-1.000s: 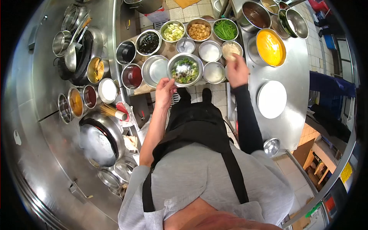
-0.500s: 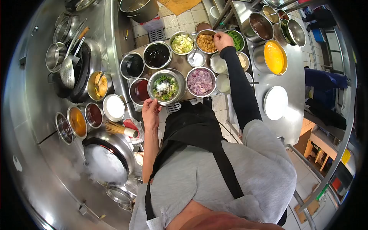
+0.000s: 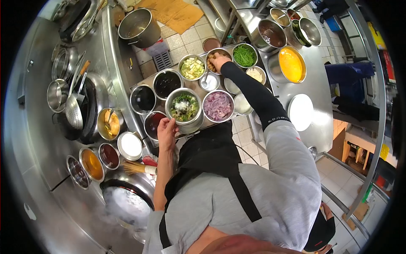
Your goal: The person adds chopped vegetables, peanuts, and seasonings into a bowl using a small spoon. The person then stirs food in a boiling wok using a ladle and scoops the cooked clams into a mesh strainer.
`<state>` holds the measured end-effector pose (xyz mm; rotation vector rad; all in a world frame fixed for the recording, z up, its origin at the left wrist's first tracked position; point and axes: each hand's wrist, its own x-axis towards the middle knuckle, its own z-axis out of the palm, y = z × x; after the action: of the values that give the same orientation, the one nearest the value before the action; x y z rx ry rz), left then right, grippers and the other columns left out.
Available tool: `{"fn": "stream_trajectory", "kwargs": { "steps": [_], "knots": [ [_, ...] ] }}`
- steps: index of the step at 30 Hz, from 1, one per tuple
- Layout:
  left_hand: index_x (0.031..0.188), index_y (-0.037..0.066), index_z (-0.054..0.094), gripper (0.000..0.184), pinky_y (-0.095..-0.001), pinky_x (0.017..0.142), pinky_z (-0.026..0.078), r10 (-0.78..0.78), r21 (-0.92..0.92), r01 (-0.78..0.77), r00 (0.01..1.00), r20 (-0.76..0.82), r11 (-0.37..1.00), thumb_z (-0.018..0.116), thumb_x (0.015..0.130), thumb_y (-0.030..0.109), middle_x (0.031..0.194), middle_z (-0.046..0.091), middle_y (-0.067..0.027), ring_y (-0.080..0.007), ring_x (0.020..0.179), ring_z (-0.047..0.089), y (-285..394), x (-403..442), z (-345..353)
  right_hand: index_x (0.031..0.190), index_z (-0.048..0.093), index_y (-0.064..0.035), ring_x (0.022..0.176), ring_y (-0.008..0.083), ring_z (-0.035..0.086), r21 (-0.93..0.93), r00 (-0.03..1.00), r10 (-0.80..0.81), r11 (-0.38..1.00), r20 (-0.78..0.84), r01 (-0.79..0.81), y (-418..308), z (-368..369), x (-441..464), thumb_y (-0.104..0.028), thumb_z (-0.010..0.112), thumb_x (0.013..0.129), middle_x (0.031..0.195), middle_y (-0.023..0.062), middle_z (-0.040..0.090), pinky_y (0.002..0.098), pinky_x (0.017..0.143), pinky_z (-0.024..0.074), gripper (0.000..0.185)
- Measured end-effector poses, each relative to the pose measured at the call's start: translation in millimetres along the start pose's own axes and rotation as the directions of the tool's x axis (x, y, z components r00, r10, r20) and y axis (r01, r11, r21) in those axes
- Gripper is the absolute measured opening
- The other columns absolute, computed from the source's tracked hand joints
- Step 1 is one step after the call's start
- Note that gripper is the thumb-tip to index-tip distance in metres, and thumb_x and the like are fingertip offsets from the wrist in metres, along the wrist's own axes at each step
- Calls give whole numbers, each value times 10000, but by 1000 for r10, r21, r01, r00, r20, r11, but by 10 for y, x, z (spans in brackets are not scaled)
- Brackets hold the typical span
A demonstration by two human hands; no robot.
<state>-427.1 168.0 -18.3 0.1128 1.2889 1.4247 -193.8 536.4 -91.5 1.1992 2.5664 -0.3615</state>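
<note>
My left hand (image 3: 168,130) pinches the near rim of a metal bowl (image 3: 192,117) that holds chopped greens with white powder on top. In the bowl of brown chunks (image 3: 210,66) at the back, the fingers of my right hand (image 3: 219,61) are bent down over the pieces, their tips hidden. Close by are cut pale green vegetable pieces (image 3: 193,67), sliced green strips (image 3: 244,55) and a small bowl of white powder (image 3: 209,83) with a spoon. Sliced purple onion (image 3: 218,105) fills a bowl just right of the one my left hand grips.
Bowls of dark liquid (image 3: 143,98) and red sauce (image 3: 154,124) stand to the left. A steaming wok (image 3: 127,205) is at the lower left. On the right counter are a pot of yellow liquid (image 3: 292,65) and a white plate stack (image 3: 300,112). A person (image 3: 323,228) stands behind me at lower right.
My right hand has moved from the right rim of the brown-chunk bowl down into it. My left hand stays at its bowl's rim. The camera view has shifted slightly.
</note>
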Motion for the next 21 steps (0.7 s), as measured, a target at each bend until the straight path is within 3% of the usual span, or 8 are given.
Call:
{"fn": "stream_trajectory", "kwargs": {
  "steps": [2, 6, 10, 12, 14, 15, 18, 21],
  "knots": [
    [1057, 95, 599, 99, -243, 629, 495, -18, 7, 18, 1000, 3, 1000, 694, 1031, 87, 923, 703, -9, -93, 761, 644, -28, 3, 39, 1393, 652, -195, 1185, 400, 688, 15, 1000, 2, 1000, 10, -2, 14, -2, -7, -184, 519, 1036, 1441, 210, 540, 507, 1014, 548, 381],
    [1055, 124, 600, 105, -253, 653, 500, -39, 22, 40, 999, -5, 999, 700, 1031, 108, 925, 690, 22, -85, 766, 635, -100, -8, 102, 1370, 677, -191, 1156, 373, 702, 23, 1000, -20, 1000, -19, 21, 134, 231, 139, -130, 609, 955, 1384, 167, 616, 510, 1003, 553, 426],
    [1054, 103, 602, 110, -259, 643, 482, -27, 2, 27, 999, -37, 1000, 708, 1026, 107, 892, 661, 18, -86, 741, 604, -188, -63, 229, 1147, 770, -128, 1113, 395, 695, 261, 974, 0, 963, -228, 61, 313, 233, 83, -90, 668, 867, 1175, 203, 710, 471, 976, 559, 300],
    [1056, 69, 609, 112, -251, 624, 473, -5, -16, 4, 998, -65, 1000, 712, 1022, 99, 889, 664, -1, -85, 715, 586, -228, -57, 326, 1060, 777, -98, 1022, 375, 724, 443, 937, 125, 896, -326, 35, 376, 188, -16, -111, 721, 845, 1092, 213, 736, 447, 906, 584, 223],
    [1067, 67, 616, 112, -248, 639, 486, -12, -10, 11, 996, -92, 1000, 713, 1020, 98, 897, 670, -8, -88, 744, 604, -279, -21, 426, 1058, 772, -72, 933, 264, 760, 675, 960, 219, 736, -174, -45, 453, 104, -119, -121, 750, 876, 1054, 186, 753, 398, 794, 611, 189],
    [1067, 69, 618, 111, -247, 644, 490, -9, -20, 7, 995, -96, 1000, 713, 1019, 99, 900, 671, -10, -89, 752, 611, -311, 2, 471, 1083, 755, -30, 898, 179, 759, 902, 972, 231, 410, 42, -137, 455, 54, -174, -116, 752, 935, 1047, 137, 754, 345, 720, 626, 172],
    [1052, 65, 619, 126, -253, 639, 504, 19, 11, -18, 994, -108, 1000, 728, 1011, 115, 904, 677, -25, -103, 775, 637, -390, 113, 670, 1149, 718, 8, 939, 190, 756, 987, 977, 194, -154, 86, -56, 507, 65, -259, -64, 712, 981, 1106, 116, 738, 327, 776, 649, 183],
    [1034, 62, 612, 152, -265, 635, 509, 51, 119, -39, 993, -102, 992, 742, 1002, 134, 905, 671, -24, -109, 773, 637, -483, 248, 936, 1241, 677, 26, 973, 236, 755, 942, 995, 26, -327, 92, -78, 400, -252, -663, -86, 635, 1042, 1137, 131, 730, 345, 829, 666, 232]
  ]
}}
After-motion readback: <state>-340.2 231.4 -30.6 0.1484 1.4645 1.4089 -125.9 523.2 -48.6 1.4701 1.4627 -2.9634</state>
